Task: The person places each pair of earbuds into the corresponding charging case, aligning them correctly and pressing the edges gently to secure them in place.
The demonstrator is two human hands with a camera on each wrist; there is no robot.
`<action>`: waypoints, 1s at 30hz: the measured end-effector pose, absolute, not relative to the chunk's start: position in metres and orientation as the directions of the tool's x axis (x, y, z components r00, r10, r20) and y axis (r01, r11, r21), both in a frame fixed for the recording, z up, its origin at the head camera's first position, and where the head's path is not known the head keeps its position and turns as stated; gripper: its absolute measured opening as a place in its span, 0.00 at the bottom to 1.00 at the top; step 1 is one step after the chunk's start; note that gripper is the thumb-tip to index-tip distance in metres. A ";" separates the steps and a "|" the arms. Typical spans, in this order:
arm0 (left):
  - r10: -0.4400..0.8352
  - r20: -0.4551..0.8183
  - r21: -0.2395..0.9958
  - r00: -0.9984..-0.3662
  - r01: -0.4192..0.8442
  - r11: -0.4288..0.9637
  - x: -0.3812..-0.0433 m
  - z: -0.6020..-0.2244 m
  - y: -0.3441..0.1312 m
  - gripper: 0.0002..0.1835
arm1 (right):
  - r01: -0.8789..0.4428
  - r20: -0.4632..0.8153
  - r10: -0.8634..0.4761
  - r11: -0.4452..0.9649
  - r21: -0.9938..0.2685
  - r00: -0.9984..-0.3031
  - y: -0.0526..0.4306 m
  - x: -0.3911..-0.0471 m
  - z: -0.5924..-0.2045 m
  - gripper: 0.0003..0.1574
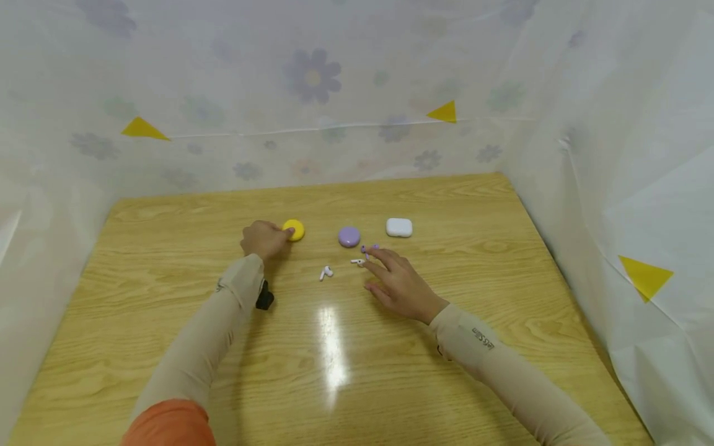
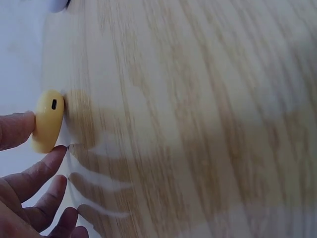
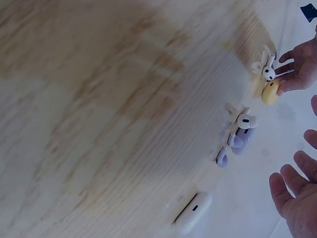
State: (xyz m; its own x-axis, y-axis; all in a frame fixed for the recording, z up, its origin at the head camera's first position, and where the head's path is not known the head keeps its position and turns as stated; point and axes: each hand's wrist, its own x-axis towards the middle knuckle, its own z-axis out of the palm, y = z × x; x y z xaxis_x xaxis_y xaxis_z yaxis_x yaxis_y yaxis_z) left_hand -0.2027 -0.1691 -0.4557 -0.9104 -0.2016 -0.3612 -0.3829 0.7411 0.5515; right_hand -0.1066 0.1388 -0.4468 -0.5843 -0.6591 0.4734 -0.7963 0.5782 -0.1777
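My left hand (image 1: 264, 238) pinches the edge of a round yellow earbud case (image 1: 294, 230) lying on the table. In the left wrist view the thumb lies against the yellow case (image 2: 48, 121) and the index fingertip touches its near end; the other fingers are spread at the table. My right hand (image 1: 403, 286) hovers with extended fingers over a white earbud (image 1: 357, 262) and two purple earbuds (image 1: 366, 250), holding nothing. Another white earbud (image 1: 327, 271) lies between the hands. Behind them sit a round purple case (image 1: 349, 236) and a white earbud case (image 1: 399, 227).
The wooden table (image 1: 312, 402) ends at a floral-patterned sheet (image 1: 312, 148) at the back, and plain sheeting (image 1: 641, 186) borders its right side. Yellow triangles (image 1: 443, 112) hang on the sheeting. A black device (image 1: 264, 297) sits at the left wrist.
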 end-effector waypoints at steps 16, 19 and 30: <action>-0.196 -0.343 0.538 -0.919 -0.364 0.760 -0.201 -0.453 -0.175 0.31 | -0.780 0.452 -0.659 0.606 -0.155 -0.602 0.140 -0.109 -0.450 0.30; -0.191 -0.332 0.548 -0.924 -0.354 0.758 -0.200 -0.454 -0.175 0.31 | -0.785 0.467 -0.658 0.601 -0.146 -0.591 0.140 -0.110 -0.451 0.29; -0.162 -0.197 0.592 -0.967 -0.249 0.766 -0.182 -0.457 -0.174 0.33 | -0.770 0.488 -0.634 0.624 -0.137 -0.600 0.148 -0.119 -0.449 0.33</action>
